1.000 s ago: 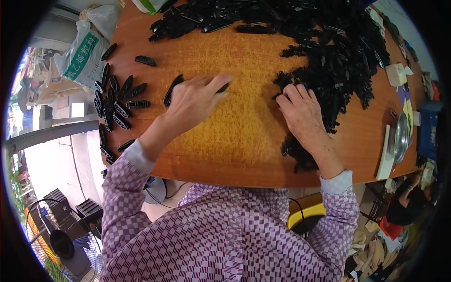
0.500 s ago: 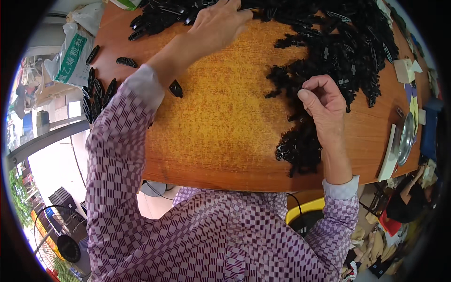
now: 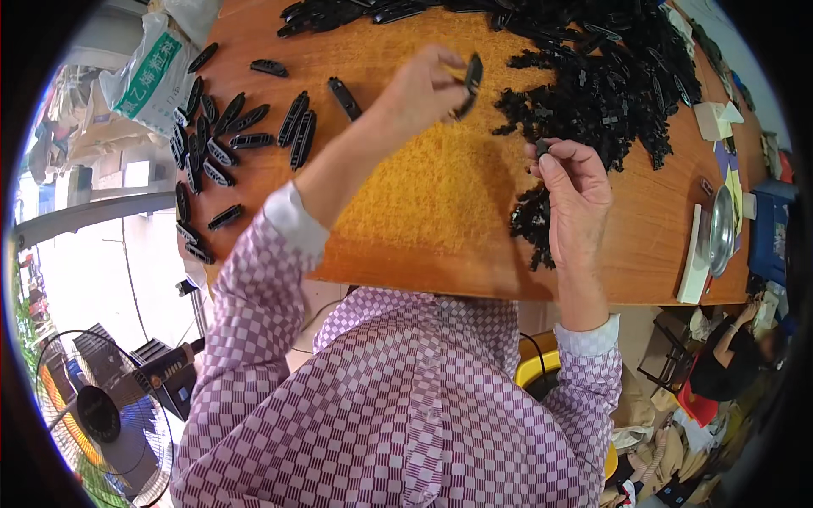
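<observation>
Over the middle of the table, my left hand (image 3: 421, 91) grips a long, narrow black plastic part (image 3: 472, 85) at its fingertips, held upright. To its right, the thumb and fingers of my right hand (image 3: 580, 190) pinch a small black piece (image 3: 542, 147). Beyond and beside that hand spreads a heap of small black pieces (image 3: 584, 102), with a smaller clump (image 3: 531, 222) next to the wrist. More long black parts (image 3: 364, 12) are piled along the far side. One such part (image 3: 344, 99) lies alone by my left forearm.
Several long black parts (image 3: 251, 140) are scattered on the table's left. A white and green bag (image 3: 152, 80) stands at the left edge. On the right are a metal dish (image 3: 721, 230) and a white box (image 3: 714, 121). A fan (image 3: 100, 415) and another person (image 3: 727, 368) are beyond the table.
My left hand has come back from the far pile with a long black part. A small piece now shows in my right hand's pinch. The view has shifted, showing more of the table's left.
</observation>
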Tool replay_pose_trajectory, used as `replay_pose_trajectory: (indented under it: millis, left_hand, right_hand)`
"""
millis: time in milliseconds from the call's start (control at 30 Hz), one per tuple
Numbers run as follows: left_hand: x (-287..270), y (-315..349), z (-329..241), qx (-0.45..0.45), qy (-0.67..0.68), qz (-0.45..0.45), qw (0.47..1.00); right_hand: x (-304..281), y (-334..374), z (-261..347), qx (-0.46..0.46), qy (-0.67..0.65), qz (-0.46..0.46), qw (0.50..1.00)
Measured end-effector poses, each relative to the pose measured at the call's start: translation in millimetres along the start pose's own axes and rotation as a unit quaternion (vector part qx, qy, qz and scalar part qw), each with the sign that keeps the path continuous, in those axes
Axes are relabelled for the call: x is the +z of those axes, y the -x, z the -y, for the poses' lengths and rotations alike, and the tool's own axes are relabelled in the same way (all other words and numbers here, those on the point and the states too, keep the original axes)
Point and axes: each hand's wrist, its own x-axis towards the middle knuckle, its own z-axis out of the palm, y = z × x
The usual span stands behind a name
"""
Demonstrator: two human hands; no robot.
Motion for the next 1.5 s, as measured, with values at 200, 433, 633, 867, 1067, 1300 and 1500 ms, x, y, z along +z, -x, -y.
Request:
replay_pose_trajectory:
  millis: [200,433,633,867,1067,1300,1500]
  left_hand:
    - [24,82,6,0.048,0.331,0.107,0.936]
    - [20,116,14,0.102,0.336,0.095,0.931]
    - [22,132,6,0.119,0.341,0.057,0.931]
    - [21,135,6,0.146,0.290,0.041,0.945]
    - [27,134,6,0.160,0.265,0.024,0.951]
    - [35,133,13,0.160,0.246,0.009,0.956]
    - [38,134,16,0.144,0.210,0.004,0.967]
  right_hand:
    - [28,24,11,-0.007,0.120,0.033,0.992]
    - [52,46,25,-0.043,0.224,0.077,0.971]
    - [58,55,13,0.099,-0.042,0.047,0.993]
    - [65,65,10,0.153,-0.086,0.015,0.984]
    - [59,66,2,0.169,-0.123,0.023,0.978]
    - [59,65,-9,0.180,-0.152,-0.003,0.972]
    - [59,69,-15,0.138,-0.106,-0.022,0.985]
